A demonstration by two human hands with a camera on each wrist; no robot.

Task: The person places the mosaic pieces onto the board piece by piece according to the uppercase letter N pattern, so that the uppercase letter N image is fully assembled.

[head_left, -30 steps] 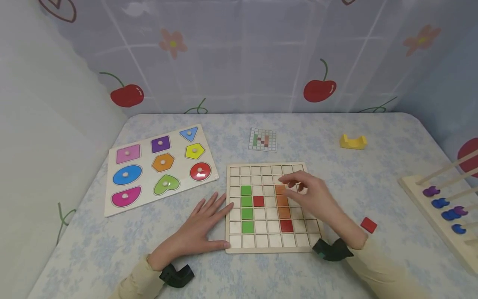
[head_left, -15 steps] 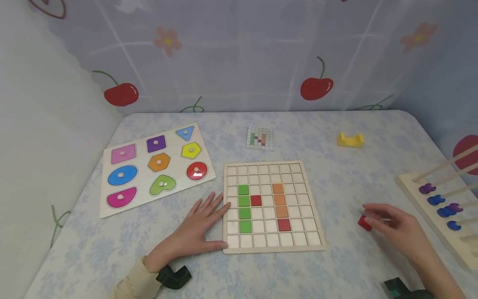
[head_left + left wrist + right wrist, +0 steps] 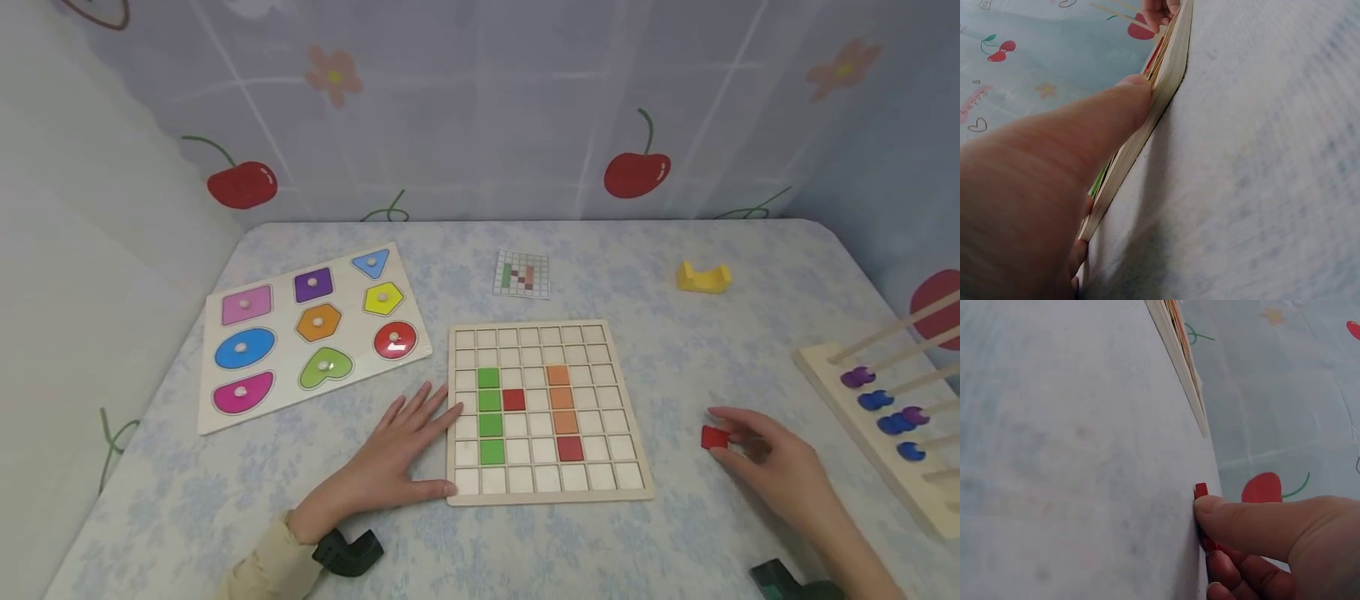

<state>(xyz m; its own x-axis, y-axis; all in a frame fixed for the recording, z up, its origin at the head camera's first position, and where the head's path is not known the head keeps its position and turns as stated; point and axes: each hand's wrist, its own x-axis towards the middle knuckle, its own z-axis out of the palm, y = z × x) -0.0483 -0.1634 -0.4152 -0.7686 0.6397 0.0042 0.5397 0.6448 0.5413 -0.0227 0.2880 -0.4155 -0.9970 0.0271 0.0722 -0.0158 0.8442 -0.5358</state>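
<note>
My right hand (image 3: 776, 467) pinches a small red square tile (image 3: 714, 437) between thumb and fingers, low over the table to the right of the grid board. In the right wrist view the thumb lies along the red tile (image 3: 1201, 490). My left hand (image 3: 386, 462) lies with fingers spread at the left edge of the wooden grid board (image 3: 551, 498), thumb and fingertips on its rim. Set in the board are a column of green tiles (image 3: 491, 425), a column of orange tiles (image 3: 562, 398) with a red tile (image 3: 570, 449) under it, and another red tile (image 3: 513, 400).
A small pattern card (image 3: 521, 274) lies behind the board. To the left is a knobbed shape puzzle (image 3: 285, 333). A yellow block (image 3: 703, 278) stands at the back right. A wooden bead rack (image 3: 862, 433) with upright pegs occupies the right edge.
My right hand has left the orange column, moved right to the loose red tile and taken hold of it, then shifted slightly left with it. My left hand stays on the board.
</note>
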